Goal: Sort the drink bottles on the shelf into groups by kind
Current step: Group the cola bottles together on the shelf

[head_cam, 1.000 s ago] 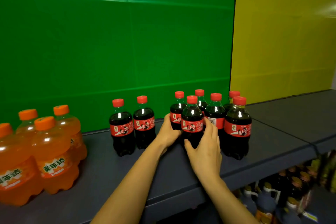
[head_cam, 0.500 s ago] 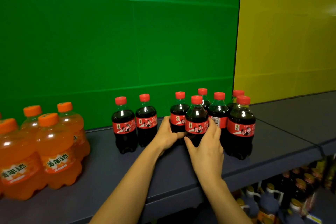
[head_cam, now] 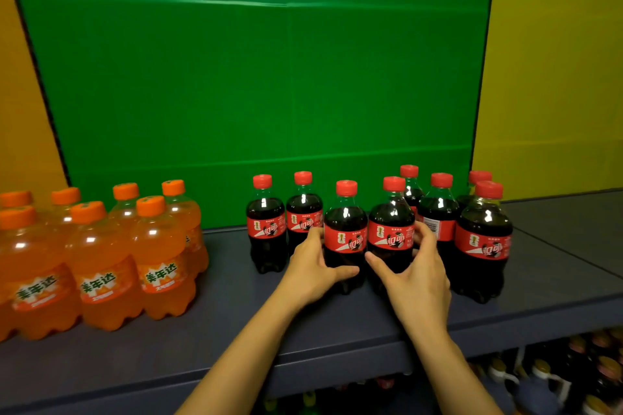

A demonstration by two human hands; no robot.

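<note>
Red-capped dark cola bottles (head_cam: 345, 236), orange soda bottles (head_cam: 101, 266), green backdrop (head_cam: 256, 77)

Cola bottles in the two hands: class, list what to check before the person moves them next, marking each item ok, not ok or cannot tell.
1. Left hand grips a dark plastic cola bottle with red cap: ok.
2. Right hand grips the neighbouring cola bottle: ok.
3. Both held bottles upright: ok.
4. Orange plastic soda bottles grouped apart on the left: ok.
5. Remaining cola bottles in tidy rows: not ok, staggered.
6. Free space on the grey shelf behind the held pair: cannot tell, hidden.
</note>
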